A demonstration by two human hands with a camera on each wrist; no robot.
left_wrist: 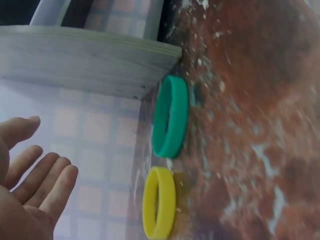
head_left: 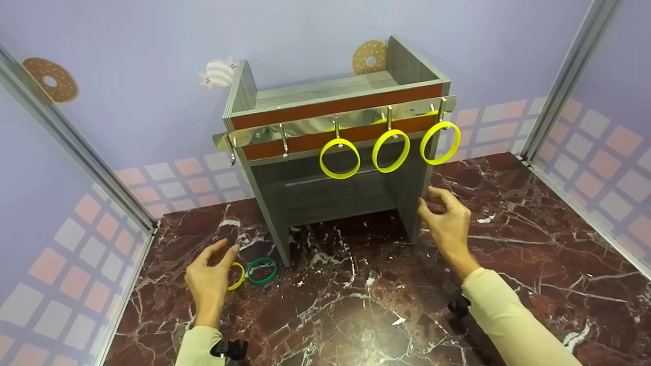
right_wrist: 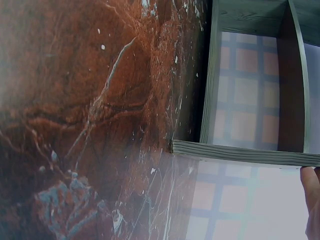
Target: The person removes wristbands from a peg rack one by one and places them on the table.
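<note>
1. Lavender walls (head_left: 305,25) printed with pink and white tiles enclose a dark red, white-veined marble tabletop (head_left: 315,300); we see its back and side edges running up against them.
2. Near the back wall, a grey wood-grain shelf unit (head_left: 274,213) stands upright, its front turned toward us. Open marble stretches before it, between the person's two hands, and out to the right-hand wall.
3. Across the unit's upper front, a shiny metal strip (head_left: 310,124) has its long axis running left to right; its five metal hooks (head_left: 284,141) jut our way.
4. Three round yellow bands (head_left: 339,176) hang from the three hooks farthest right, their openings facing roughly forward.
5. Beside the unit's left front foot, a round green band (left_wrist: 178,117) lies flat on the marble, hole upward, with a fourth yellow band (left_wrist: 169,205) just left of it, lying the same way.
6. Fingers loosely bent and grasping nothing, the left hand (head_left: 209,274) hovers by that fourth band, partly covering it from our head view.
7. Unclenched, the right hand (head_left: 450,223) rests its fingertips against the unit's right side panel, near the front edge.
</note>
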